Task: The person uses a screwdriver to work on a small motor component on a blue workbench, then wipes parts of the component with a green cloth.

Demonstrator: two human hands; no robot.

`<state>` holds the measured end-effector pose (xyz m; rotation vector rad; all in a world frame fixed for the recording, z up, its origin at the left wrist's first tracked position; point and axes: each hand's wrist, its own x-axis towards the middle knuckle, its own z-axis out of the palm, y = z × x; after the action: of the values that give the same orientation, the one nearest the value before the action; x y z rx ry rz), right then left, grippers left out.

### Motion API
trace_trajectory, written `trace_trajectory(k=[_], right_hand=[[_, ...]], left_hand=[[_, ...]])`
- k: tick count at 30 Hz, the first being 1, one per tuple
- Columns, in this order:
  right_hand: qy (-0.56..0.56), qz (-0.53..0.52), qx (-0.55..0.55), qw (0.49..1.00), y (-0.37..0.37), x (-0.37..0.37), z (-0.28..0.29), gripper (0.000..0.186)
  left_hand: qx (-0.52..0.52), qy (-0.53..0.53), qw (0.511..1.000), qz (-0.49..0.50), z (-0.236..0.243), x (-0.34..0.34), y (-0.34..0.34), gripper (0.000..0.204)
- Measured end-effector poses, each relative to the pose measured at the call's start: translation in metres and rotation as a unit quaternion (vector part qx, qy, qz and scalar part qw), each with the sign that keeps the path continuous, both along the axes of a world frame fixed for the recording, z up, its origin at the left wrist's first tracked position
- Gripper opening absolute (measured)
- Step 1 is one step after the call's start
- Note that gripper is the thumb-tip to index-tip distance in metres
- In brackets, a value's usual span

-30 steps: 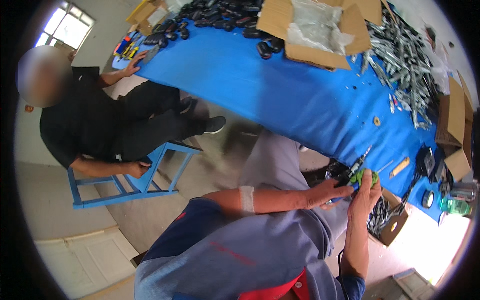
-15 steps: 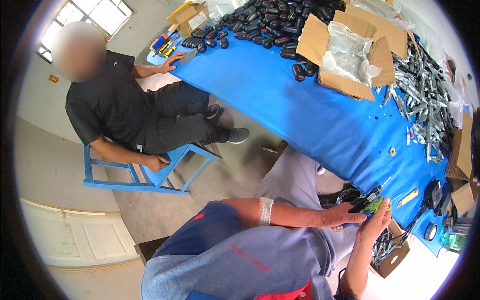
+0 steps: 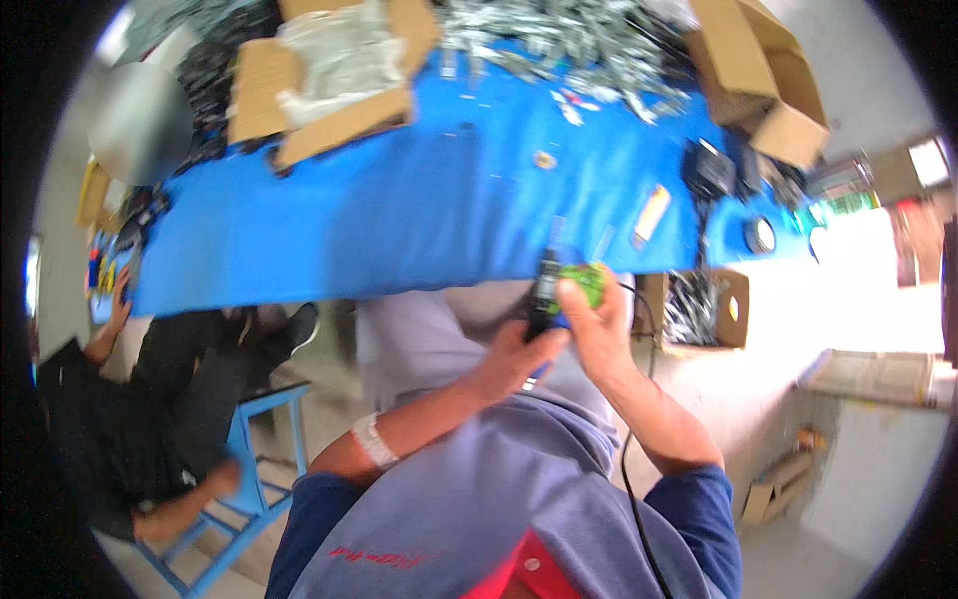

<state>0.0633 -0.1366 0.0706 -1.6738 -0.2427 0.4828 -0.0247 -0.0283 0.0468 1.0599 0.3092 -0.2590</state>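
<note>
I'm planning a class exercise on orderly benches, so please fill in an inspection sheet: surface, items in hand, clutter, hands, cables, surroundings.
Surface: blue-covered table.
Items in hand: black tool, green piece; exact kinds unclear.
Clutter: heaped grey metal pieces; open carton with clear plastic inside.
Hands: left hand closed on black tool; right hand closed on green piece.
Cables: thin black cable near the right arm; dark cord at the table edge.
Surroundings: seated person, left, blurred; blue chair.
</note>
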Motion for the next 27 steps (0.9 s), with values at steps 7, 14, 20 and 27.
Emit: trace_trajectory(k=[7,14,20,27], right_hand=[[0.024,0.039,0.018,0.999,-0.012,0.009,0.002,0.027],[-0.010,0.018,0.063,0.998,0.002,0.007,0.006,0.026],[0.054,0.011,0.064,0.996,0.008,0.009,0.009,0.023],[0.065,-0.040,0.114,0.991,0.013,0.019,-0.012,0.025]], left_hand=[[-0.052,0.005,0.997,-0.059,-0.003,0.002,0.001,0.038],[-0.057,-0.012,0.997,-0.048,-0.003,0.002,0.006,0.033],[-0.095,-0.014,0.994,-0.052,-0.005,0.002,0.011,0.032],[-0.058,-0.004,0.997,-0.043,0.003,0.006,0.004,0.032]])
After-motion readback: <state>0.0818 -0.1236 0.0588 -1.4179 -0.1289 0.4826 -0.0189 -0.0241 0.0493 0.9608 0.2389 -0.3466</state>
